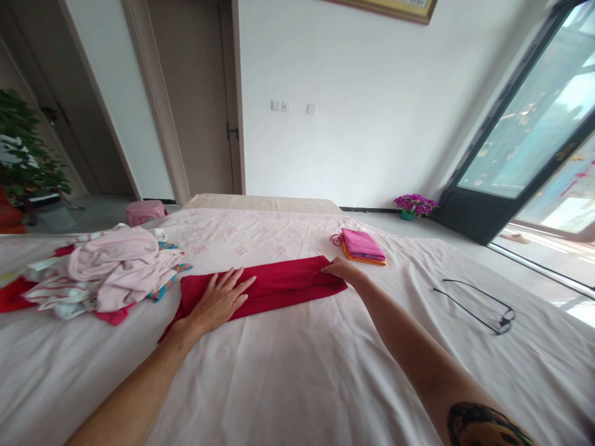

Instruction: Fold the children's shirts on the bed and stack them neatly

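Observation:
A dark red garment [283, 282], folded into a long strip, lies flat across the sheet in front of me. My left hand [220, 300] rests on its left part, palm down with the fingers spread. At the strip's right end, my right hand [341, 271] has its fingers closed on the edge of the cloth; the fingertips are partly hidden. Just beyond that hand sits a small stack of folded clothes [360, 244], pink on top and orange below. To the left is a loose heap of clothes [116, 266] in pale pink, white, red and blue.
A pale floral sheet [279, 384] covers the wide surface. Eyeglasses [488, 310] lie on it at the right. Behind stand a pink stool [145, 212], purple flowers in a green pot [409, 215], and a leafy plant [25, 148]. A glass door [520, 136] is at the right.

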The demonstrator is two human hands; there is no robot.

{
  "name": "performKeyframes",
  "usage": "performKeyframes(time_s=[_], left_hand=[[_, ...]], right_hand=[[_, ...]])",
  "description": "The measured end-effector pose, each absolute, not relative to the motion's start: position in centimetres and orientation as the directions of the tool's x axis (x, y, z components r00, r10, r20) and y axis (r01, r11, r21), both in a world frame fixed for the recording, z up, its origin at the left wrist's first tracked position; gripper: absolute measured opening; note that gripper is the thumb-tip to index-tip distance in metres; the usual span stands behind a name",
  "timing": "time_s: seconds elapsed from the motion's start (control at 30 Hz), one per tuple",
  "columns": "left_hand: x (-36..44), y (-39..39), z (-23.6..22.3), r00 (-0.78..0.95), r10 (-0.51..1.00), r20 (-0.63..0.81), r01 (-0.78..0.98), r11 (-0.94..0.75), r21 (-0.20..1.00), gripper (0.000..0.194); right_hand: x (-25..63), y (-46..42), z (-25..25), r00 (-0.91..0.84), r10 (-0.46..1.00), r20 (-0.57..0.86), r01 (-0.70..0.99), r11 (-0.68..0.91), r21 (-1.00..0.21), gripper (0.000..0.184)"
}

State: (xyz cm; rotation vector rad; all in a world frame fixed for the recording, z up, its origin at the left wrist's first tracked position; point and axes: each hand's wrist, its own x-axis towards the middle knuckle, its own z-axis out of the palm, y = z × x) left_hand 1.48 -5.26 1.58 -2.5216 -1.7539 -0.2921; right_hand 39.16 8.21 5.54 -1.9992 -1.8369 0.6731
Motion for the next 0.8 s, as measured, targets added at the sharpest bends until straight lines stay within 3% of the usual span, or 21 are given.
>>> performKeyframes(time_s=[0.2,0.3,0.4,0.6,0.8], left_hand=[[1.5,-5.9,1.9,0.484,0.867,0.12,0.864,-0.495,0.089,0.05],[1.5,-5.9,1.8,0.49,0.865,0.107,0.86,-0.5,0.105,0.049],[1.4,-5.6,1.7,0.485,0.869,0.093,0.858,-0.494,0.142,0.049],[1.1,-5.4,1.7,0.491,0.866,0.094,0.839,-0.499,0.215,0.047],[0.9,-5.8,2.5,0.456,0.874,0.169,0.796,-0.486,0.36,0.036]], right_hand=[[38.4,7.2,7.8,-0.036,0.974,-0.222,0.634,-0.15,-0.759,0.011],[36.5,6.6,9.5,-0.164,0.948,-0.273,0.331,-0.208,-0.92,0.008],[33.8,6.4,10.8,-0.275,0.919,-0.282,0.1,-0.264,-0.959,0.01],[26.5,5.3,10.8,-0.329,0.906,-0.267,0.181,-0.217,-0.959,0.014],[20.8,3.2,9.3,-0.34,0.914,-0.223,0.473,-0.039,-0.88,0.018]])
